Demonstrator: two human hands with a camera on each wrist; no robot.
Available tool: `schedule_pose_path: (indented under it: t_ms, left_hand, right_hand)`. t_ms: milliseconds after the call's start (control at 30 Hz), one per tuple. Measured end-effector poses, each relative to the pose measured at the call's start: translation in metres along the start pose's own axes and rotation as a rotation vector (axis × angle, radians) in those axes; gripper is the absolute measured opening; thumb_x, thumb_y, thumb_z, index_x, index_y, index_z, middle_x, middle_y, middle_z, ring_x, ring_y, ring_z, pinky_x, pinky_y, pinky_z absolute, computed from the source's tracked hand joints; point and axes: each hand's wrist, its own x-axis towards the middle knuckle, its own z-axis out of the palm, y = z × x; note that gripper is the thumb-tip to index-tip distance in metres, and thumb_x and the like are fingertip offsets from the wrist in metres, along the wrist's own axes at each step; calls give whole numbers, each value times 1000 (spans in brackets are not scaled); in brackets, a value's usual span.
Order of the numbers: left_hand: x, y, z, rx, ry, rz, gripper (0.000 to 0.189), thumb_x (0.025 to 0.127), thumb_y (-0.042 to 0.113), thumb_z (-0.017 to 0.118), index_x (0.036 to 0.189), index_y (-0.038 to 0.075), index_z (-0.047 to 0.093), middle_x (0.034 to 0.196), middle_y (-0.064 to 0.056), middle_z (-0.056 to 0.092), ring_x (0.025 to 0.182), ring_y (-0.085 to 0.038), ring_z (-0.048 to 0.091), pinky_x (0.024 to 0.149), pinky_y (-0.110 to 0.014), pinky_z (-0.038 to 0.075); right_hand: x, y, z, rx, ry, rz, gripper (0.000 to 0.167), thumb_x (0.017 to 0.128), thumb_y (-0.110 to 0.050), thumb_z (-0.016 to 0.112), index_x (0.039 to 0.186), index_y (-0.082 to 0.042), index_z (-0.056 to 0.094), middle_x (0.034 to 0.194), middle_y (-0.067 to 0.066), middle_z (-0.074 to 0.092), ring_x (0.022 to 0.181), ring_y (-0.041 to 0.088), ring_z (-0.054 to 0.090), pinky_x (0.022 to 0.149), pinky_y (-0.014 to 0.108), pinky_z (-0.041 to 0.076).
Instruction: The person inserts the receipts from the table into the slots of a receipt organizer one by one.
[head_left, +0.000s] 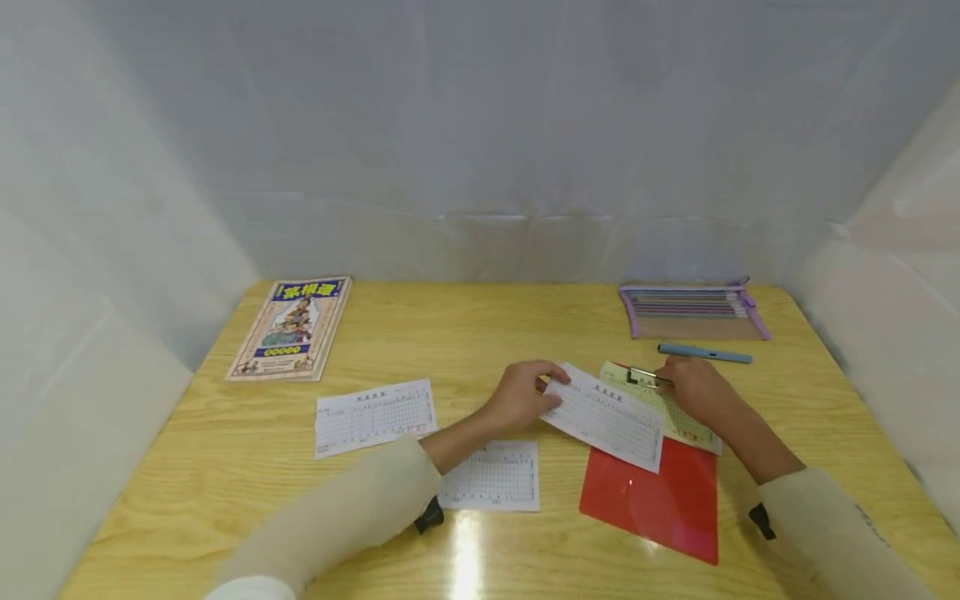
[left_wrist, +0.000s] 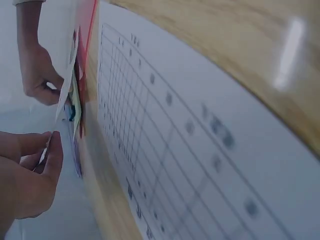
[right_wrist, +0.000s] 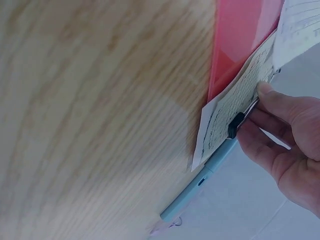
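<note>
My left hand pinches one end of a white printed form between thumb and fingers. The form is raised at a slant, its far end overlapping a red clipboard. At the clipboard's top, the right hand grips the metal clip, thumb on one side and fingers on the other in the right wrist view. A yellowish printed form lies on the board under the clip, with a white sheet edge showing beneath it. Below the left forearm, another white form lies on the table, partly hidden by the sleeve in the head view.
One more white form lies left of the left forearm. A book with an illustrated cover is at the back left of the wooden table. Just beyond the right hand are a blue pen and a purple-edged pencil pouch.
</note>
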Motion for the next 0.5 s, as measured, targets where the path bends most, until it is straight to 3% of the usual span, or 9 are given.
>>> schedule_pose_path:
  t_ms: [233, 500]
  left_hand:
    - [10, 9, 26, 11, -66, 3, 34, 82, -6, 64, 115, 2, 63, 112, -14, 65, 66, -5, 57, 52, -15, 47]
    - [20, 10, 45, 29, -40, 12, 28, 80, -5, 68, 107, 0, 67, 83, -9, 63, 61, -5, 45, 50, -14, 39]
  right_hand:
    - [-2, 1, 0, 8, 19, -10, 10, 78, -1, 71, 86, 4, 71, 75, 9, 63, 70, 23, 61, 62, 36, 52]
    - [0, 1, 0, 5, 42, -47, 8, 77, 0, 72, 84, 3, 71, 73, 8, 63, 68, 22, 60, 61, 35, 52]
